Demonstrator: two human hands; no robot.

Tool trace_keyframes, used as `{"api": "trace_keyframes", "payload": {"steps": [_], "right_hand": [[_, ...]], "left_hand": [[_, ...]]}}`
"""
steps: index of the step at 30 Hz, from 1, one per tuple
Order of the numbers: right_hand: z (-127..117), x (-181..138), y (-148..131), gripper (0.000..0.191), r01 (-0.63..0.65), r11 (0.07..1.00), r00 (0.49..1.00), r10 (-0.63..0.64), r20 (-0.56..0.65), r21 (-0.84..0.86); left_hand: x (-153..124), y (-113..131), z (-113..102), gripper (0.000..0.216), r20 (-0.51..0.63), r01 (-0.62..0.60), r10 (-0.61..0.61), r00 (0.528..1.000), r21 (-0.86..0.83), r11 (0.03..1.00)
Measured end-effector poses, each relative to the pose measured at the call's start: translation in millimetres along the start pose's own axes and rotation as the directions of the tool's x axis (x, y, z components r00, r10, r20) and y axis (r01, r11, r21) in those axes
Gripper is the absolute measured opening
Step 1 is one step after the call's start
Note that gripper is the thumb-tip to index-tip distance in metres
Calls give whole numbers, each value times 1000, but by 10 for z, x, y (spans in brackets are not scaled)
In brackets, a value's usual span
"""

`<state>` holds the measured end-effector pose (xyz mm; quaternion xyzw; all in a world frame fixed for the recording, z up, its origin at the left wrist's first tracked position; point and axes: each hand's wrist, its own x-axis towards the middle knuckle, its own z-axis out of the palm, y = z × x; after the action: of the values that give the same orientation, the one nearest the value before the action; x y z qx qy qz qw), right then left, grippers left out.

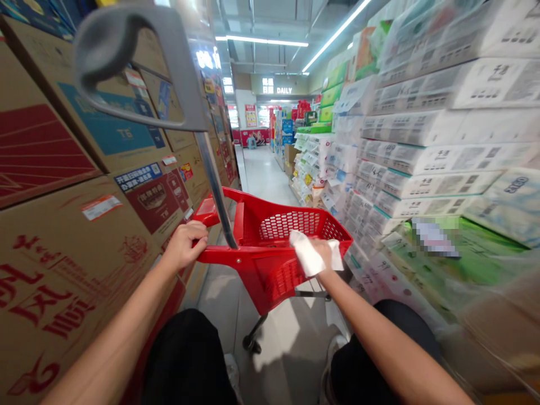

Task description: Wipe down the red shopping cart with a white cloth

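A red plastic shopping cart (270,256) stands in front of me, its basket perforated along the sides. My left hand (185,246) is wrapped round the red frame at the cart's left end. Beside it a metal pole (214,188) rises to a grey loop handle (185,79). At the basket's near right rim, my right hand (323,253) presses a white wipe (309,254) against the red plastic. The wipe drapes on both sides of the hand and hides part of the fingers. Inside, the visible part of the basket shows only its red walls.
Large cardboard cartons (63,270) are stacked along the left. White plastic-wrapped paper packs (447,157) tower on the right, with a green pack (476,247) lower down. A tiled aisle floor (264,174) runs ahead between them. A black caster (252,343) sits near my feet.
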<state>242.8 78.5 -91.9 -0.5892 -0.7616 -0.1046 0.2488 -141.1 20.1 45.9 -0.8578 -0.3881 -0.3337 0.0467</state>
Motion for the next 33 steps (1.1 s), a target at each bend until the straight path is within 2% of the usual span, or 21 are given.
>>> {"api": "trace_keyframes", "payload": {"steps": [2, 4, 6, 8, 10, 13, 15, 17, 18, 19, 21, 25, 26, 28, 30, 33], "right_hand": [[72, 65, -646, 19, 101, 989, 992, -93, -83, 109], [90, 107, -1169, 22, 161, 972, 975, -130, -179, 169], [63, 114, -1399, 22, 233, 957, 953, -190, -236, 174], [26, 94, -1272, 18, 306, 940, 937, -269, -220, 153], [1, 64, -843, 15, 316, 941, 944, -300, -139, 118], [-37, 29, 52, 16, 185, 983, 982, -185, 32, -7], [-85, 23, 574, 17, 104, 990, 991, -95, 97, -92], [-133, 36, 874, 17, 15, 993, 997, -6, 79, -113], [-145, 52, 914, 17, -30, 994, 998, 35, 52, -100], [-143, 76, 876, 19, -68, 995, 997, 70, 25, -79], [-97, 152, 586, 23, -102, 994, 995, 102, -11, -25], [72, 355, -427, 26, -9, 997, 1000, 11, -23, 74], [98, 392, -641, 25, -2, 995, 998, 7, -58, 100], [108, 426, -885, 23, 12, 990, 992, 5, -123, 139], [68, 407, -837, 22, 50, 988, 992, -32, -125, 148], [-46, 330, -335, 23, 68, 996, 997, -69, 20, 59]], "left_hand": [[33, 74, 79, 32, -35, 18, -17, 999, 9, 1000], [63, 130, 135, 31, -54, 18, -18, 998, 9, 1000], [83, 143, 154, 30, -50, 10, -9, 999, 4, 1000], [94, 107, 134, 29, -32, -1, 1, 999, -5, 1000], [99, 36, 89, 29, -10, -7, 7, 1000, -16, 1000], [106, -89, 21, 29, 22, 5, -4, 1000, -32, 999], [115, -154, 4, 29, 33, 15, -14, 999, -44, 999], [133, -186, 29, 30, 22, 15, -13, 1000, -54, 998], [148, -185, 61, 30, 7, 13, -12, 1000, -56, 998], [167, -173, 106, 31, -12, 9, -10, 1000, -55, 998], [222, -119, 232, 32, -56, 4, -7, 998, -54, 999], [373, 54, 542, 31, -151, 7, -13, 988, -43, 999], [411, 94, 606, 31, -168, 11, -17, 986, -36, 999], [472, 151, 688, 31, -176, 12, -17, 984, -27, 1000], [500, 176, 704, 30, -156, 4, -8, 988, -26, 1000], [474, 158, 631, 30, -124, -12, 6, 992, -47, 999]]}}
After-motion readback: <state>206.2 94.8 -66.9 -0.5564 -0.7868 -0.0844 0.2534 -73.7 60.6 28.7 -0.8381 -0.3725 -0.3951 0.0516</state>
